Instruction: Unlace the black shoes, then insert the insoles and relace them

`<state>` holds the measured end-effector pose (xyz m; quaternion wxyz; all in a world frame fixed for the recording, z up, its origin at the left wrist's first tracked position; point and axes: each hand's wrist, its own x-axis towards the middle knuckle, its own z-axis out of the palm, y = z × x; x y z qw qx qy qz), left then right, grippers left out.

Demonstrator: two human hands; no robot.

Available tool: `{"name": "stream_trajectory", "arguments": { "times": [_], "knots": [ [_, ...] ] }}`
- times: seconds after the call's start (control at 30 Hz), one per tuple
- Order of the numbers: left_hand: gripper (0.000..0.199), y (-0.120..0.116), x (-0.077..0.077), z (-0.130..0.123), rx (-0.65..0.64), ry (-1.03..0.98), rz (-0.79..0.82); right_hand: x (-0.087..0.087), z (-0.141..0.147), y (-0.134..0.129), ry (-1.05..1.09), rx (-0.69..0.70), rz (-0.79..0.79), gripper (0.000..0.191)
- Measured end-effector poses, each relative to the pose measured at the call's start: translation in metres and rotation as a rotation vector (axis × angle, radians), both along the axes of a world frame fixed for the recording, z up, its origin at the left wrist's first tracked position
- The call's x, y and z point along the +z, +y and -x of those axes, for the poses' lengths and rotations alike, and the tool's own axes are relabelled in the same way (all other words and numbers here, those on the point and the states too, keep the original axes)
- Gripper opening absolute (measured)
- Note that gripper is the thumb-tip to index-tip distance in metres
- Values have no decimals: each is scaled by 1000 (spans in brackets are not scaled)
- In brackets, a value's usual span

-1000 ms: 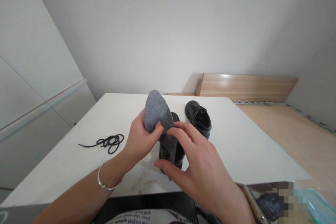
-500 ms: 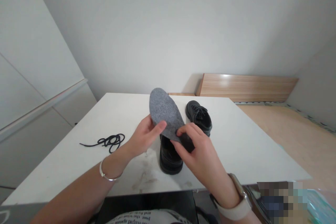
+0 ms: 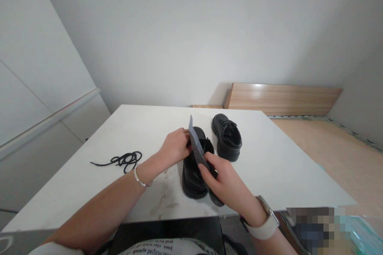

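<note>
A grey felt-like insole (image 3: 196,147) stands on edge, slanting over the opening of a black shoe (image 3: 194,189) near the table's front. My right hand (image 3: 220,173) pinches the insole at its lower half, thumb and fingers on its two sides; a dark end hangs below the hand, right of the heel. My left hand (image 3: 176,145) has its fingers closed on the shoe's left side near the tongue, close against the insole; its fingertips are partly hidden. No lace shows in this shoe.
A second black shoe (image 3: 229,137), laced, sits farther back on the right of the white table (image 3: 275,167). A loose black shoelace (image 3: 127,160) lies coiled at the left. Behind the table are the wall and a wooden board (image 3: 281,97).
The insole has turned from face-on to edge-on and dropped lower over the shoe. My left hand has let go of its face and moved to the shoe's opening. My right hand is slightly lower.
</note>
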<state>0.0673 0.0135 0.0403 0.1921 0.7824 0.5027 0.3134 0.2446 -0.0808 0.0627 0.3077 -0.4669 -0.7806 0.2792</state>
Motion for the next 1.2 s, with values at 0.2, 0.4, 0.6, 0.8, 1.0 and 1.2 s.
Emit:
{"name": "stream_trajectory", "arguments": {
  "times": [0.2,0.4,0.6,0.8,1.0,1.2],
  "knots": [
    [13,0,-7,1,35,-301,130,18,-37,8,-15,-57,-29,15],
    [22,-3,-19,-6,50,-570,309,69,-80,6,-357,-94,-188,25],
    [24,-8,-23,-11,76,-695,331,107,-76,0,-803,124,-150,19],
    [25,-5,-24,-9,71,-740,340,125,-41,13,-1047,195,-13,20],
    [23,-5,-24,-8,52,-746,340,98,-1,37,-1078,187,-74,23],
    [23,-5,-24,-9,31,-742,335,40,26,45,-1053,52,-164,27]
  ]
}}
